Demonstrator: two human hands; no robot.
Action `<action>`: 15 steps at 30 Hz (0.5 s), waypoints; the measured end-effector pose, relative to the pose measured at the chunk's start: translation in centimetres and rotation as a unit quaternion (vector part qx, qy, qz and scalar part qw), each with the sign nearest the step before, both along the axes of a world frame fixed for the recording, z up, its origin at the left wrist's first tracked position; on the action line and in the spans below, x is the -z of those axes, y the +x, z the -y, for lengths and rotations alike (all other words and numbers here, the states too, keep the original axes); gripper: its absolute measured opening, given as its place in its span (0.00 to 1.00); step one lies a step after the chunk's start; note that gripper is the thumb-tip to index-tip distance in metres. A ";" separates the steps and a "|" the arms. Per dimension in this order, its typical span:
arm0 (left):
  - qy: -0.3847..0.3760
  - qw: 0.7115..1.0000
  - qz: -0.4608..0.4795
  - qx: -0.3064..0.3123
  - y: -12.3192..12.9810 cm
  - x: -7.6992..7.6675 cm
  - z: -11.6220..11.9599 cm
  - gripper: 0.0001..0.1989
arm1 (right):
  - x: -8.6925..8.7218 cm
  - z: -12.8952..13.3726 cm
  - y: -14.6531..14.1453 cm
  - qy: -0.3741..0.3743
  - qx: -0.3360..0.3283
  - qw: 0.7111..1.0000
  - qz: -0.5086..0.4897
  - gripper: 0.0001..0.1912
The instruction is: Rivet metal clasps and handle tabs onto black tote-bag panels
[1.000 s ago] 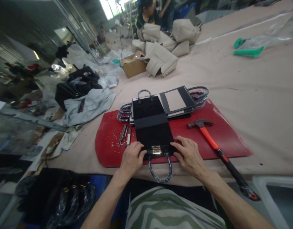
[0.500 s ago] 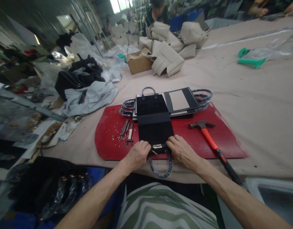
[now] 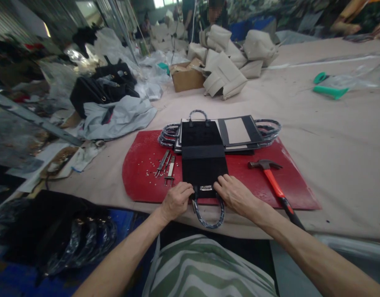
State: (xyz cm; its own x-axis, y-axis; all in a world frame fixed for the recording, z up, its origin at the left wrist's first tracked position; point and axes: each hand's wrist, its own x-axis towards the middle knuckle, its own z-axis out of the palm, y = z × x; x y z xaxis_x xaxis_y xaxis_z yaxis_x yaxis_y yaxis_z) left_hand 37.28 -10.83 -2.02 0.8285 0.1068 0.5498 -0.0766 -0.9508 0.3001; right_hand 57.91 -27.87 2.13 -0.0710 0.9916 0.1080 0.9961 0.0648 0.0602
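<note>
A long black bag panel (image 3: 204,167) lies flat with its near end toward me. A wrapped handle (image 3: 210,225) loops off that end past the table edge, and a second wrapped handle (image 3: 198,112) arches at the far end. Fingers of my left hand (image 3: 177,201) are closed on the panel's near left corner. My right hand (image 3: 235,193) pinches the near right corner, its fingers bent over the edge. Between the hands a small shiny metal plate (image 3: 206,188) sits on the panel. A thin metal piece (image 3: 194,205) shows below my left fingertips, too blurred to name.
Beneath is a red board (image 3: 140,165) on a cloth-covered table (image 3: 332,144). A claw hammer (image 3: 272,179) lies right; slim metal tools (image 3: 170,169) and tiny bits lie left. More panels (image 3: 239,130) are stacked behind. Beige bag pieces (image 3: 225,74) and a cardboard box (image 3: 188,76) stand farther back.
The near end of the panel now lies flatter, with the metal plate facing up. My left hand has shifted slightly left, and the thin metal piece has moved down beside the handle.
</note>
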 end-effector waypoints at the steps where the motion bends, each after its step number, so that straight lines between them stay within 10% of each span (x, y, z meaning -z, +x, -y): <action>1: -0.003 1.000 -0.001 -0.001 0.0 0.1 0.0 0.15 | 0.1 0.0 -0.1 0.008 0.002 1.000 -0.007 0.08; 15: -0.026 1.000 0.012 0.010 -0.2 0.3 -0.2 0.15 | 2.6 1.6 1.1 0.146 -0.025 0.953 -0.266 0.14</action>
